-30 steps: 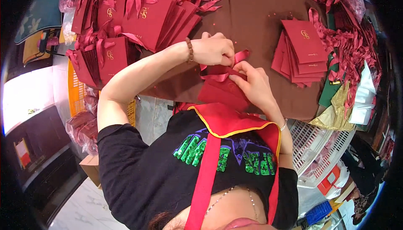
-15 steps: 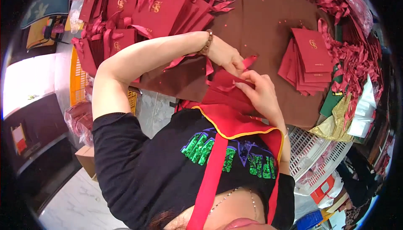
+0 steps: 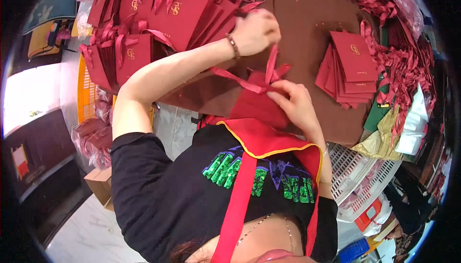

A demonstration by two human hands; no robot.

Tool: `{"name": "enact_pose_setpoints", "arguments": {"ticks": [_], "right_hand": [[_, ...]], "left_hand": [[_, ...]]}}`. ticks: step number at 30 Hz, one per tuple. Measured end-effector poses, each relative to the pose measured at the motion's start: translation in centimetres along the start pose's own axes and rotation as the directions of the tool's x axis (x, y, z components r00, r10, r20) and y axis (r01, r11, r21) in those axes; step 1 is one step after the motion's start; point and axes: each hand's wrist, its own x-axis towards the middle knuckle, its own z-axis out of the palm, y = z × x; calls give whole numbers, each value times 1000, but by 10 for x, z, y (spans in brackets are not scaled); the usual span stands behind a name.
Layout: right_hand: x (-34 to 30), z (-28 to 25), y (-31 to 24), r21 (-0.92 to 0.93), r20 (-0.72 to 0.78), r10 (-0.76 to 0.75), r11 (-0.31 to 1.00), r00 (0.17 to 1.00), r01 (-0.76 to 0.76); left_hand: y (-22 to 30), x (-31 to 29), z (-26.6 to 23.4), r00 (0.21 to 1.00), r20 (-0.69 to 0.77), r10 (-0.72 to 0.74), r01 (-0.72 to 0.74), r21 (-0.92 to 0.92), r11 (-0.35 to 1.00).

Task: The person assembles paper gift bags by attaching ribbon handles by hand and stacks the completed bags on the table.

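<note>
The fingers of your left hand (image 3: 257, 32) are gripping a red ribbon (image 3: 271, 65); those of your right hand (image 3: 295, 101) are pinching the top of the gift bag (image 3: 254, 105), which is resting near the table's edge (image 3: 201, 97), beside your red apron (image 3: 273, 137). Farther out, stacked bags (image 3: 354, 66) at right and ribboned bags (image 3: 177, 30) at left are showing gold monograms.
</note>
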Motion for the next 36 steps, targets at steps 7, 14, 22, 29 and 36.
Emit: {"name": "enact_pose_setpoints", "arguments": {"ticks": [7, 14, 22, 29, 36], "right_hand": [[2, 8, 25, -164, -222, -153, 979, 963, 118], [-35, -7, 35, -380, -269, -251, 915, 930, 137], [-50, 8, 36, 136, -328, 131, 986, 935, -91], [-50, 16, 44, 122, -418, 105, 991, 902, -59], [-30, 23, 44, 191, -351, 100, 981, 931, -34]], "left_hand": [[34, -56, 10, 979, 166, 118, -145, 159, 977], [19, -70, 21, 983, 171, 63, -74, 61, 995], [26, -113, -10, 990, 122, -71, 79, -67, 995], [9, -160, -92, 870, 361, -336, 443, -275, 853], [33, -149, -75, 996, -50, -73, -17, -916, 400]]}}
